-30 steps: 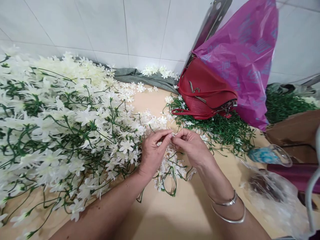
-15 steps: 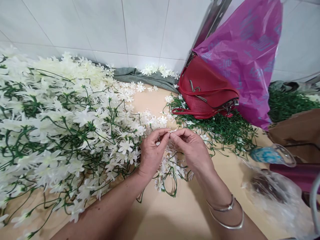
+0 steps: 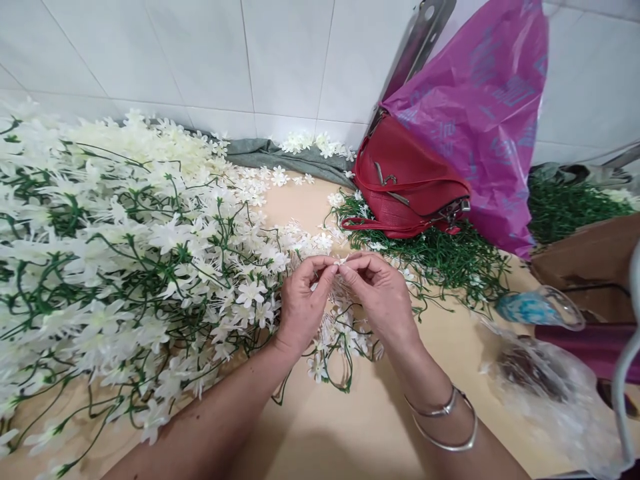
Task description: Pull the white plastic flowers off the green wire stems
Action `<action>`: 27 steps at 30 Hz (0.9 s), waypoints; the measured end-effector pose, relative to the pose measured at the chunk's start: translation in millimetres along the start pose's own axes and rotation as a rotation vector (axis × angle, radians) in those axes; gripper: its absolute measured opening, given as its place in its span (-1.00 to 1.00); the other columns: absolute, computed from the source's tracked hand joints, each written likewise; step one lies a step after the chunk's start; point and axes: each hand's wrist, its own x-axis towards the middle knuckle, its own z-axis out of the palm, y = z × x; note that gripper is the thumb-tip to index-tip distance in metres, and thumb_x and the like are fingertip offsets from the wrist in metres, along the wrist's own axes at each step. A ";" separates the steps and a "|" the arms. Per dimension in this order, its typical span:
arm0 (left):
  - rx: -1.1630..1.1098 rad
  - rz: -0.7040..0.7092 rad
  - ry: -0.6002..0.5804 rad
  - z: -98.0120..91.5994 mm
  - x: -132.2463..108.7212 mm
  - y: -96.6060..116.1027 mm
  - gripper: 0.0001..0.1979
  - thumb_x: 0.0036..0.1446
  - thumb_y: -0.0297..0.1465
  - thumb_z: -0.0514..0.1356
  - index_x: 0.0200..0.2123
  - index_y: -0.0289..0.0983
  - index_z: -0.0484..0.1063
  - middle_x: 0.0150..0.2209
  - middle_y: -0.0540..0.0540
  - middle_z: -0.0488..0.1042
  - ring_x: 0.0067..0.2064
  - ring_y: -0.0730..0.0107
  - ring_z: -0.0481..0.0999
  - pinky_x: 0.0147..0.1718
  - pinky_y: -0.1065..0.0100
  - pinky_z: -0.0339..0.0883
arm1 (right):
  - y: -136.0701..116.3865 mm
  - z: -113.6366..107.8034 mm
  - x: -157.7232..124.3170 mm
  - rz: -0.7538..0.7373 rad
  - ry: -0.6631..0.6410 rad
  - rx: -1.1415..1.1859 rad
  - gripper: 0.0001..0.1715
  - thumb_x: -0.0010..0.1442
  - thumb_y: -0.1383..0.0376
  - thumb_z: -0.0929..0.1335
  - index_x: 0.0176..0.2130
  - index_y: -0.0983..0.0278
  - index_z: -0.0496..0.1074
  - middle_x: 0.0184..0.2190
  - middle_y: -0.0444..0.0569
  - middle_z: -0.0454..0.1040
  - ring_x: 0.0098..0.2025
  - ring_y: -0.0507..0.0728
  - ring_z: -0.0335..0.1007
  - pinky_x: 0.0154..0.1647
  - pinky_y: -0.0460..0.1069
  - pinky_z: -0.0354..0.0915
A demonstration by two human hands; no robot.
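My left hand (image 3: 303,303) and my right hand (image 3: 381,293) meet fingertip to fingertip over a beige table (image 3: 350,427). Both are closed in a pinch on a small white artificial flower (image 3: 342,261) held between them. Under the hands hangs a short green stem with several white flowers (image 3: 340,340). A big heap of white artificial flowers on green stems (image 3: 120,253) lies just left of my left hand. Two metal bangles (image 3: 443,423) sit on my right wrist.
A red handbag (image 3: 407,183) rests on a pile of bare green stems (image 3: 445,257) behind my right hand, with a purple plastic bag (image 3: 480,107) behind it. A clear plastic bag (image 3: 545,387) and a cardboard box (image 3: 590,257) stand at the right. A grey cloth (image 3: 285,157) lies along the tiled wall.
Both hands have shifted slightly up and left while staying pinched together on the small flower. The rest looks the same.
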 end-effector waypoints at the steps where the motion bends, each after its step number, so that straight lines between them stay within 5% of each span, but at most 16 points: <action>1: -0.017 -0.009 0.001 0.1 0.1 0.4 -0.89 0.33 -0.35 0.25 -0.16 -0.25 0.53 -0.26 -0.06 0.62 -0.23 0.39 0.59 -0.18 0.41 0.44 | 0.4 1.0 0.0 0.001 -0.004 0.007 -0.86 0.19 0.24 0.49 -0.40 0.20 0.56 -0.22 -0.01 0.48 -0.11 0.17 0.44 -0.06 0.04 0.31; 11: -0.047 -0.019 -0.003 0.7 2.3 2.7 -0.90 0.31 -0.37 0.26 -0.18 -0.26 0.54 -0.26 -0.05 0.65 -0.26 0.44 0.60 -0.22 0.45 0.45 | 3.6 6.5 0.0 0.038 0.029 0.093 -0.87 0.17 0.26 0.49 -0.40 0.21 0.52 -0.21 -0.03 0.48 -0.09 0.16 0.44 -0.03 0.04 0.33; 15: -0.089 -0.032 -0.049 0.9 2.4 3.4 -0.88 0.31 -0.35 0.27 -0.18 -0.27 0.55 -0.26 -0.06 0.65 -0.24 0.42 0.61 -0.19 0.43 0.47 | 3.0 2.9 0.4 0.026 0.060 0.066 -0.81 0.18 0.29 0.48 -0.16 0.17 0.51 -0.31 -0.11 0.46 -0.26 0.12 0.39 -0.16 0.02 0.33; 20: -0.202 -0.060 -0.075 3.5 3.1 2.4 -0.86 0.29 -0.32 0.28 -0.18 -0.26 0.55 -0.25 -0.07 0.65 -0.21 0.41 0.62 -0.11 0.39 0.51 | 6.6 -5.1 3.1 -0.143 0.020 -0.008 -0.97 0.24 0.30 0.46 -0.28 0.16 0.58 -0.07 0.01 0.53 0.06 0.19 0.44 0.09 0.08 0.31; 23: -0.215 -0.067 -0.037 4.5 4.6 3.8 -0.83 0.26 -0.29 0.30 -0.18 -0.27 0.56 -0.22 -0.10 0.65 -0.19 0.38 0.63 -0.08 0.34 0.53 | 10.0 -7.7 5.1 -0.100 -0.015 0.110 -0.98 0.25 0.28 0.46 -0.28 0.15 0.57 -0.08 -0.01 0.56 0.03 0.18 0.48 0.16 0.11 0.31; 27: -0.268 -0.078 0.031 2.8 7.5 8.5 -0.85 0.23 -0.31 0.31 -0.21 -0.28 0.55 -0.21 -0.12 0.65 -0.18 0.35 0.66 -0.07 0.29 0.56 | 15.8 -8.4 8.0 0.038 -0.015 0.237 -0.91 0.20 0.24 0.51 -0.29 0.15 0.53 -0.23 -0.08 0.58 -0.15 0.12 0.49 0.00 0.05 0.36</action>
